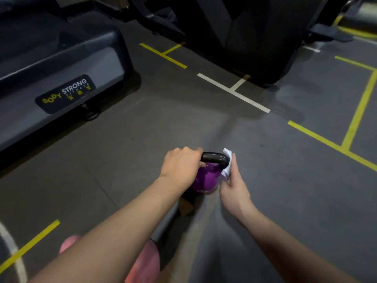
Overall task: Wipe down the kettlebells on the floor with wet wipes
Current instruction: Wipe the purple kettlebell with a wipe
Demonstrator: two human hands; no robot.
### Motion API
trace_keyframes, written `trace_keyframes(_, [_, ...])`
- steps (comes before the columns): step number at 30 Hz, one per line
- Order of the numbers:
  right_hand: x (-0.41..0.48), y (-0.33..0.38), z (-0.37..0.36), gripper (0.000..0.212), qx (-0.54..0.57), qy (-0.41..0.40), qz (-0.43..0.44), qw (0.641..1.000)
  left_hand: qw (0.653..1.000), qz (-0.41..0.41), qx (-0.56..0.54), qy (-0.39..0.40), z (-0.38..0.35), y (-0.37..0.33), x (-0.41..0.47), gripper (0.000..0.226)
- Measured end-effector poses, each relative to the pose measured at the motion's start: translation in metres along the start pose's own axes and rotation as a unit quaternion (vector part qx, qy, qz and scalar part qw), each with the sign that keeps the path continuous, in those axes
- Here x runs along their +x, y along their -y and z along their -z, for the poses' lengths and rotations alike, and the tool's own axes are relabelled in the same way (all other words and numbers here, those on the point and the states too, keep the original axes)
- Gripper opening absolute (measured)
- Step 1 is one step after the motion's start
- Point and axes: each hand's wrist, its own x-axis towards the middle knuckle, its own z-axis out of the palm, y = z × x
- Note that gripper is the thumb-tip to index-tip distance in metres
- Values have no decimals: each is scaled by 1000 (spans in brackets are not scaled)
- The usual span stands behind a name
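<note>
Two hands work one purple kettlebell [204, 179] on the floor: left hand [181, 164] grips its black handle [214, 157], right hand [232, 183] presses a wet wipe [227, 162] alongside. Loosened grip could tip it onto fingers.

Left hand [181, 166] wraps over one end of the black handle [215, 157], hiding it, and the wrist blocks the left side of the purple kettlebell [206, 178]. The wet wipe [227, 160] half disappears into the right hand [234, 186]. There's a pink shape [146, 262] under the forearm, blurred and cut off at the bottom. The treadmill [61, 64] runs off the left edge.
</note>
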Motion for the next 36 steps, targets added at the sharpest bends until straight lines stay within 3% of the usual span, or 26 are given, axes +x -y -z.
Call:
trace_keyframes(3, [7,-1,-6,74,41,-43,-18,998,1000,-3,22,0,0,-10,-3,31])
trace_keyframes(6, [1,5,-14,78,-31,-54,13,998,1000,-3,19,-3,0,-7,-4,31])
trace_keyframes(9, [-5,3,-12,86,-50,-35,25,998,1000,3,11,-4,0,-1,-7,32])
trace_keyframes(12, [7,-5,-2,75,-18,-48,-8,999,1000,-3,17,-2,0,-4,-8,32])
trace_keyframes(17, [-6,0,-9,86,-80,-24,61,995,999,-14,28,-9,1,-2,-7,29])
trace_keyframes(21, [9,-7,3,82,-73,-27,29,997,999,-16,34,-13,0,-7,-9,32])
trace_keyframes(25, [-6,-1,0,89,-70,-15,79,994,1000,-7,25,-8,-2,-4,-9,32])
trace_keyframes(29, [5,-12,9,68,-32,-28,-3,999,999,-8,32,-12,0,-9,-11,33])
trace_keyframes(34, [-8,-8,-7,81,-90,0,91,992,999,-9,46,-12,0,-11,-13,32])
trace_keyframes(36, [4,-14,2,85,-98,-8,77,992,999,-5,44,-7,2,-11,-13,32])
